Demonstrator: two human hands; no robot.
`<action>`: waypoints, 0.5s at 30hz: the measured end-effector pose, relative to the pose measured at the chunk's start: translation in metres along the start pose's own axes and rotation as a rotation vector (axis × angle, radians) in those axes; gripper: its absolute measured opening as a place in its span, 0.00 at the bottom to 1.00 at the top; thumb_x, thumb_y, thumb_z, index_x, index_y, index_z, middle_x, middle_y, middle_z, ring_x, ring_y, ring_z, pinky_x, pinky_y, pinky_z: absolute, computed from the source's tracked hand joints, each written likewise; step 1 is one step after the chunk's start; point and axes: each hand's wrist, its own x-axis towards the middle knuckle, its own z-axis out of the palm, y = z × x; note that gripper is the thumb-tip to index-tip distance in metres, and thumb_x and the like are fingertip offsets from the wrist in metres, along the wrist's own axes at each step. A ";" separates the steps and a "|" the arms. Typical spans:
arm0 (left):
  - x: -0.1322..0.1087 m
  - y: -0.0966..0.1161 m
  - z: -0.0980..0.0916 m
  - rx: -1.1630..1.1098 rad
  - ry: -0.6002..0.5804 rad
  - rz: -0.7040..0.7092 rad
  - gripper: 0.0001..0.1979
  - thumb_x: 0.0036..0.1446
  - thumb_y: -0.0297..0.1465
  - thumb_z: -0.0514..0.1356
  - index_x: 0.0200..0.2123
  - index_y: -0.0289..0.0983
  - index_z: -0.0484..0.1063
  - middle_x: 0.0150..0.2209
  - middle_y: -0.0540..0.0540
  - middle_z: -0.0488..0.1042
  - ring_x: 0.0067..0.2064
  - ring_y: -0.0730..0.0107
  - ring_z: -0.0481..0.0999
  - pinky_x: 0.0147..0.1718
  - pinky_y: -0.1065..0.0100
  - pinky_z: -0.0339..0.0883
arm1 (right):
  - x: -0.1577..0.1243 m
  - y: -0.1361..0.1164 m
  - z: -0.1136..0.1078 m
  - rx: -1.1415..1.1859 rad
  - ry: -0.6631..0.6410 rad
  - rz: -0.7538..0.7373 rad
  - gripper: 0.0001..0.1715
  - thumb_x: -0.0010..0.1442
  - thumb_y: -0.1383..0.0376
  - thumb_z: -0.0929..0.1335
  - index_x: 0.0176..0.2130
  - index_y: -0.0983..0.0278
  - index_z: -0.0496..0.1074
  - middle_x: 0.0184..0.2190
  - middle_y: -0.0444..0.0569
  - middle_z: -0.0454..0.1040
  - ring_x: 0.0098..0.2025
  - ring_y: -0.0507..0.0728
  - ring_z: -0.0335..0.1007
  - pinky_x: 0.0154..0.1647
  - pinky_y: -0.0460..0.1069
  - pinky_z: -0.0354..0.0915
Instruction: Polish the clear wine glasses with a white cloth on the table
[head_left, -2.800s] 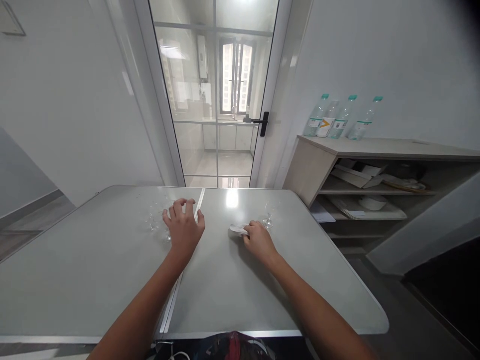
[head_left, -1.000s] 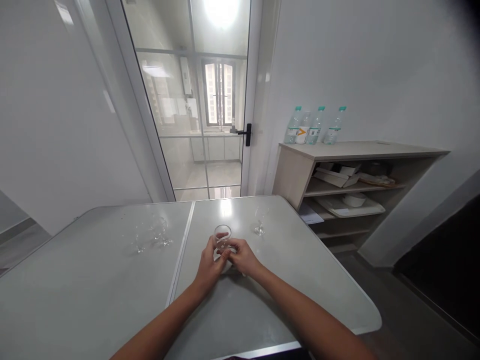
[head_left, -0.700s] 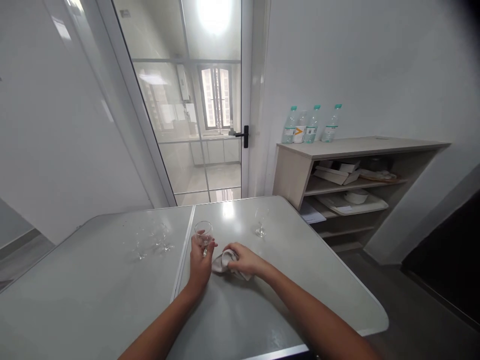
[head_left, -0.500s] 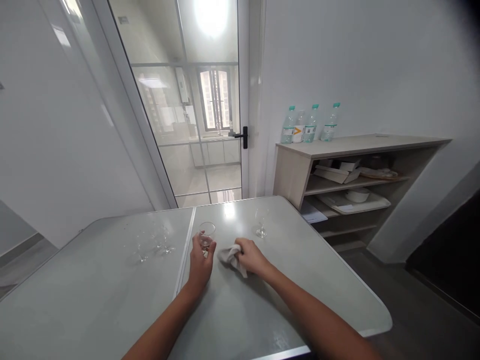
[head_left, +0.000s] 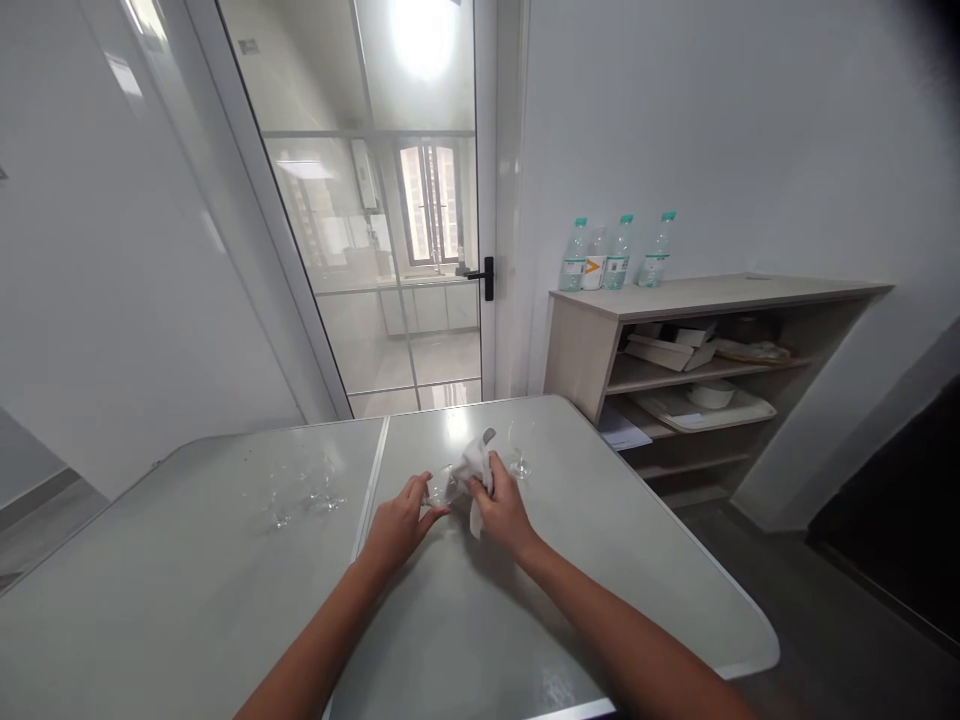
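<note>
Over the middle of the table, my left hand (head_left: 401,517) grips a small clear stemmed glass (head_left: 440,487), thumb below it and fingers at its far side. The glass is tipped toward the right. My right hand (head_left: 504,502) pinches a crumpled whitish cloth (head_left: 474,468), which touches the glass and covers its right end. Just beyond my right hand, another clear stemmed glass (head_left: 520,462) stands upright on the table. To the left, several more clear glasses (head_left: 322,493) are grouped together, hard to make out against the surface.
The pale table (head_left: 202,580) has a metal seam (head_left: 367,505) across it. A wooden shelf unit (head_left: 585,350) stands beyond the right edge, with several plastic bottles (head_left: 619,255) on top and a tray with a white bowl (head_left: 711,396) inside. A glazed door (head_left: 412,350) is behind the table.
The glass in my left hand has gone from upright to tipped rightward. My right hand has lifted the cloth from near the tabletop up against the glass.
</note>
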 end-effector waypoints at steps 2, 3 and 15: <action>0.001 0.000 -0.005 0.026 0.001 0.021 0.25 0.66 0.44 0.57 0.61 0.40 0.62 0.47 0.42 0.76 0.41 0.59 0.81 0.32 0.67 0.70 | -0.005 -0.007 -0.001 0.023 -0.188 -0.064 0.19 0.65 0.63 0.65 0.54 0.61 0.63 0.34 0.44 0.74 0.33 0.56 0.70 0.37 0.48 0.64; 0.001 0.000 -0.007 0.037 -0.008 0.039 0.24 0.67 0.43 0.57 0.62 0.40 0.61 0.48 0.42 0.76 0.41 0.59 0.81 0.32 0.67 0.70 | -0.007 -0.009 -0.002 0.032 -0.279 -0.097 0.27 0.64 0.63 0.66 0.61 0.61 0.59 0.38 0.46 0.76 0.36 0.57 0.71 0.39 0.49 0.65; -0.001 0.000 -0.011 -0.066 -0.208 0.071 0.25 0.65 0.47 0.58 0.59 0.41 0.65 0.41 0.44 0.81 0.36 0.55 0.82 0.32 0.65 0.67 | 0.003 0.003 -0.017 -0.099 -0.592 -0.200 0.44 0.63 0.70 0.65 0.72 0.55 0.49 0.28 0.39 0.68 0.29 0.53 0.62 0.36 0.47 0.62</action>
